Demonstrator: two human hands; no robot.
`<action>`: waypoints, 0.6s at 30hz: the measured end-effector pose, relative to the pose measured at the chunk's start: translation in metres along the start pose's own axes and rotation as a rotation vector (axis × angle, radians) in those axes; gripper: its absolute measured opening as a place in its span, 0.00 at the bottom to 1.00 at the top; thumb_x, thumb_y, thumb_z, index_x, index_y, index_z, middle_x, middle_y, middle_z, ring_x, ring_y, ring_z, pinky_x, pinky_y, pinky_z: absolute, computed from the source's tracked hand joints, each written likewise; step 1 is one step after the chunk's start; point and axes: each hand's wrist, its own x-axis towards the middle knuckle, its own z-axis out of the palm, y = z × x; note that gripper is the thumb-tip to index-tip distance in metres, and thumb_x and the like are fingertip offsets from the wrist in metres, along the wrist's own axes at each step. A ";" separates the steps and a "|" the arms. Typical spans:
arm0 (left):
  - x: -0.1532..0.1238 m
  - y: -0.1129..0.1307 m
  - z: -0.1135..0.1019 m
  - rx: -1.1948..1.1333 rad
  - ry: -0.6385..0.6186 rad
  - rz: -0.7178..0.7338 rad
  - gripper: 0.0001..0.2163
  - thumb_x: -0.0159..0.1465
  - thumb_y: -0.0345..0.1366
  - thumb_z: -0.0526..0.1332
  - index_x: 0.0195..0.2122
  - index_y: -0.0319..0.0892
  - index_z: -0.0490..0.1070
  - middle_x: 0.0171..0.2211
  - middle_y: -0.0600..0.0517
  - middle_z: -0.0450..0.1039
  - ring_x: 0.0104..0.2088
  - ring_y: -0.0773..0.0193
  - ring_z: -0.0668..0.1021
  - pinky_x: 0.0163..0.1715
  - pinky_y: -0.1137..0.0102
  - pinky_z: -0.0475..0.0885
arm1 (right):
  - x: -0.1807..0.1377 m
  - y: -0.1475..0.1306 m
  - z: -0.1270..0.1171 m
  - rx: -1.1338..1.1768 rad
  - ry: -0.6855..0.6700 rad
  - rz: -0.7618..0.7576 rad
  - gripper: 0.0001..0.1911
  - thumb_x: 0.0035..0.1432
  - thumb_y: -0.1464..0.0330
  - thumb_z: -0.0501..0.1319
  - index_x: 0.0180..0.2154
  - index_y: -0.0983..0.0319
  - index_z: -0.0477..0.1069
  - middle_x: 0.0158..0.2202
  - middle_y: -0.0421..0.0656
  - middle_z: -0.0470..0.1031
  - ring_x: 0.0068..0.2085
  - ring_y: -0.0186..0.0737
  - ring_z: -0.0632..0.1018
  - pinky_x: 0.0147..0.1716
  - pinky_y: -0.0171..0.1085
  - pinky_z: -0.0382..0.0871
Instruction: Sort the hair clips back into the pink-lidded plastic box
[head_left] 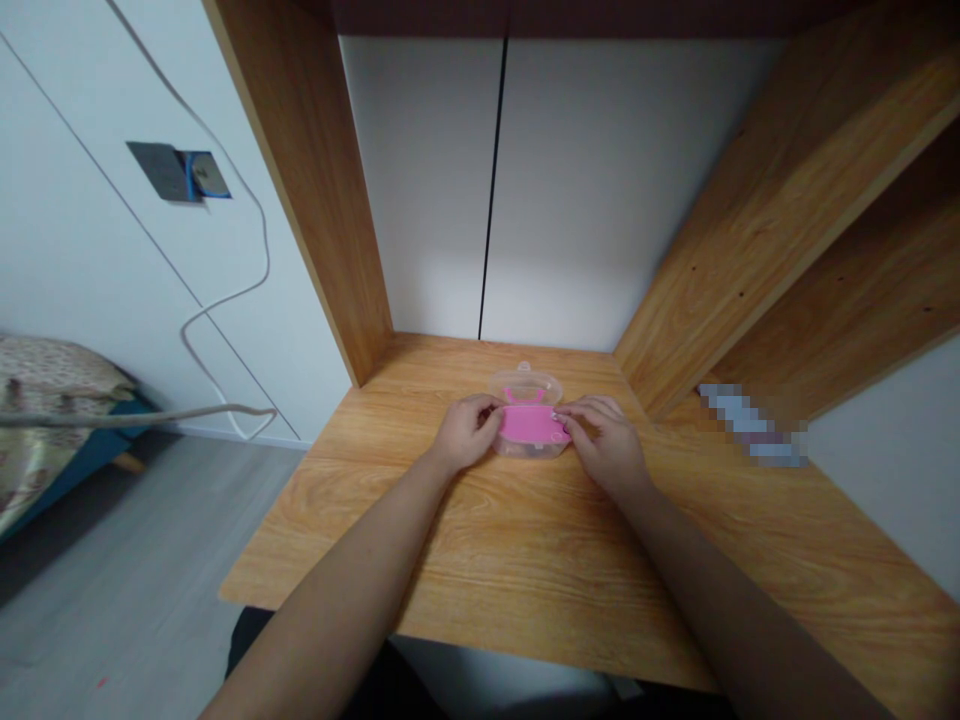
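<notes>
A clear plastic box (517, 451) rests on the wooden desk, its see-through lid (555, 384) tipped back on the far side. The lid carries a pink handle (524, 394). Over the box's body lies a flat pink tray (526, 424). My left hand (466, 432) pinches the tray's left edge between thumb and fingers. On the opposite side, my right hand (609, 442) has its thumb and fingers closed at the tray's right edge. The fingers hide both ends of the tray, and whether anything lies beneath it cannot be seen.
Wooden uprights (300, 150) and a white back panel (570, 180) enclose the desk (525, 560). At right lies a blurred-out item (750, 425). A pale cable (266, 240) hangs along the left wall near an open socket box (206, 175). Patterned bedding (52, 385) shows far left.
</notes>
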 end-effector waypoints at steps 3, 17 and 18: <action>0.000 -0.001 0.000 0.012 -0.007 0.005 0.13 0.67 0.35 0.55 0.42 0.40 0.79 0.39 0.48 0.81 0.39 0.60 0.80 0.42 0.69 0.72 | 0.000 -0.001 0.001 0.006 0.022 -0.012 0.07 0.64 0.67 0.61 0.38 0.57 0.79 0.43 0.47 0.77 0.48 0.50 0.75 0.50 0.53 0.70; 0.000 -0.001 0.000 0.020 -0.003 0.014 0.13 0.67 0.35 0.55 0.42 0.40 0.79 0.38 0.48 0.81 0.38 0.60 0.80 0.41 0.68 0.73 | -0.003 0.003 0.005 0.026 0.006 -0.010 0.09 0.65 0.66 0.60 0.40 0.57 0.80 0.49 0.48 0.74 0.52 0.50 0.74 0.54 0.53 0.67; 0.000 -0.001 0.000 0.022 -0.003 0.015 0.13 0.67 0.35 0.55 0.42 0.40 0.79 0.38 0.48 0.81 0.38 0.60 0.80 0.41 0.68 0.73 | -0.003 0.002 0.005 0.031 0.006 -0.002 0.09 0.65 0.66 0.59 0.41 0.57 0.79 0.49 0.48 0.74 0.52 0.50 0.74 0.55 0.53 0.67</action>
